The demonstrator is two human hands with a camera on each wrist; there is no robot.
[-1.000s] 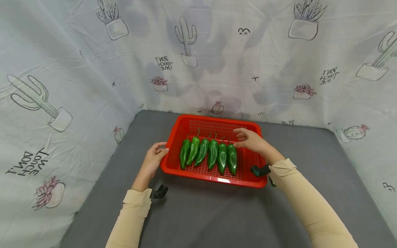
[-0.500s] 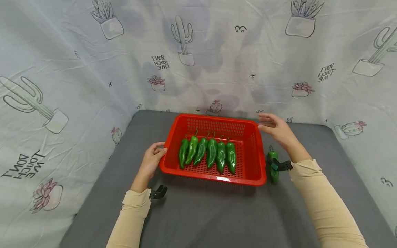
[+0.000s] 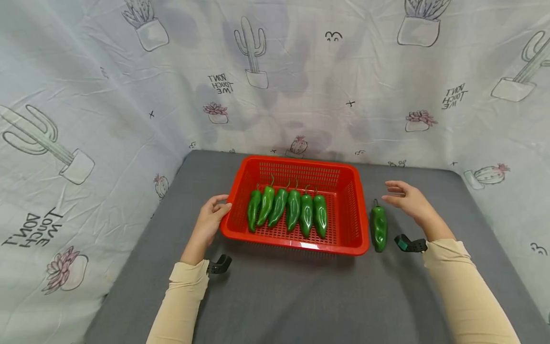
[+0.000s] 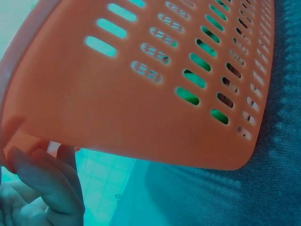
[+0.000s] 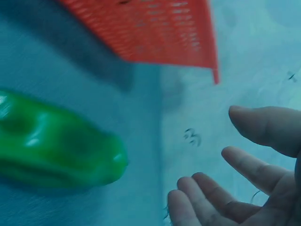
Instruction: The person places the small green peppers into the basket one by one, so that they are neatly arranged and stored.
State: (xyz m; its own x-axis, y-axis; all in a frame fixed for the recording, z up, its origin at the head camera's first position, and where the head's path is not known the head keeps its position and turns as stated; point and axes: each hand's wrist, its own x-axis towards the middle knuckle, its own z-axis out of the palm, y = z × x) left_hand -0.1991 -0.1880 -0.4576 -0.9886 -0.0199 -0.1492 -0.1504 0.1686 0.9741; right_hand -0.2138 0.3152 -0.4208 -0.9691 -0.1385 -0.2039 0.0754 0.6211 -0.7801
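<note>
My left hand [image 3: 209,220] holds the left rim of a red plastic basket [image 3: 247,237], its thumb on the rim. In the left wrist view the fingers [image 4: 47,181] curl under the rim, beside the slotted basket wall [image 4: 108,108]. Several green chili peppers [image 3: 293,210] lie side by side in the basket, stems toward the back. One more green chili pepper [image 3: 379,229] lies on the table just right of the basket. My right hand [image 3: 410,204] hovers to the right of that pepper's stem end, fingers apart and holding nothing. In the right wrist view, this hand is apart from the pepper [image 5: 56,146].
A dark grey cloth [image 3: 275,296] covers the table. Behind and at both sides hangs a pale curtain [image 3: 301,95] printed with cacti. Black wrist cameras are strapped to the left wrist [image 3: 219,265] and the right wrist [image 3: 410,244].
My right hand has moved from above the basket, over its right rim, to the right of the loose pepper, which now shows fully. The left hand stays on the rim.
</note>
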